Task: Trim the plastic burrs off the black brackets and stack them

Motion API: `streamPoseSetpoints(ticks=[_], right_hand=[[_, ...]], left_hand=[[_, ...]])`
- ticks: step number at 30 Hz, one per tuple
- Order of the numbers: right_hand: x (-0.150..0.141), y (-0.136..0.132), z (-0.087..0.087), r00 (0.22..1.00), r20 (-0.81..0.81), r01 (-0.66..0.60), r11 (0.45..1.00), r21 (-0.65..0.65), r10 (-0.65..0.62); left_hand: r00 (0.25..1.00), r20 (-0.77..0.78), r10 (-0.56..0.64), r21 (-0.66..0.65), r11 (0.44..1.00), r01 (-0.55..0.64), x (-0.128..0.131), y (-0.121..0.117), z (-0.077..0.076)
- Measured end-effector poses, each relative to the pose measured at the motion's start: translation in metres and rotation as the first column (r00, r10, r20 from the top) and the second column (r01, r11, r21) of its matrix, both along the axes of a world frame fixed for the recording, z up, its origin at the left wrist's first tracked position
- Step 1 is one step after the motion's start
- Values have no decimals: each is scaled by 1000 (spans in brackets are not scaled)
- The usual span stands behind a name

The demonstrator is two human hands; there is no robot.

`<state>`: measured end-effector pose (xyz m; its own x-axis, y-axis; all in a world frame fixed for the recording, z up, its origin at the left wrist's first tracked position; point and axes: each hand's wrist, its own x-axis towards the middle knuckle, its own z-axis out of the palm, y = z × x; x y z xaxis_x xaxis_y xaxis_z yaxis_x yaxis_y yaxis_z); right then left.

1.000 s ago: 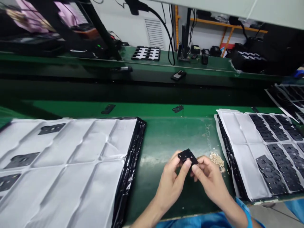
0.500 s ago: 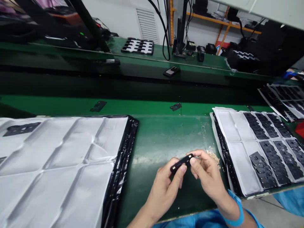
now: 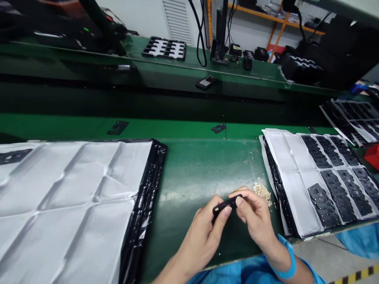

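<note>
Both my hands pinch one small flat black plastic part point(image 3: 225, 204) just above the green bench, seen edge-on. My left hand point(image 3: 207, 232) grips its left end between thumb and forefinger. My right hand point(image 3: 254, 217) holds the right end with its fingertips. A little heap of pale shavings point(image 3: 262, 191) lies on the bench just right of my right hand.
A white-lined tray point(image 3: 284, 157) with rows of several black parts sits at the right. A large white-lined tray point(image 3: 74, 189) with a black rim fills the left. Loose black parts point(image 3: 117, 127) point(image 3: 218, 128) lie on the green belt behind. A phone point(image 3: 206, 82) rests on the far shelf.
The black part has turned from face-up to edge-on between my fingers. The view has drifted right, so the left tray's parts slide out of sight.
</note>
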<state>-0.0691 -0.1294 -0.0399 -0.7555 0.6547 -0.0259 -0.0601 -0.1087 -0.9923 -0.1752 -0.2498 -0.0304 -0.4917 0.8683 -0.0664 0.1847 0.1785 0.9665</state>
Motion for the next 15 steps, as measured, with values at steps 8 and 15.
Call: streamPoseSetpoints(ticks=[8,15], right_hand=[[0,-4,-7,998,4,70,998,4,-70],[3,-6,-11,998,12,66,998,-8,-66]], left_hand=[[1000,-2,-3,-28,1000,3,5,3,-5],[999,40,-11,-37,999,12,9,-1,-7]])
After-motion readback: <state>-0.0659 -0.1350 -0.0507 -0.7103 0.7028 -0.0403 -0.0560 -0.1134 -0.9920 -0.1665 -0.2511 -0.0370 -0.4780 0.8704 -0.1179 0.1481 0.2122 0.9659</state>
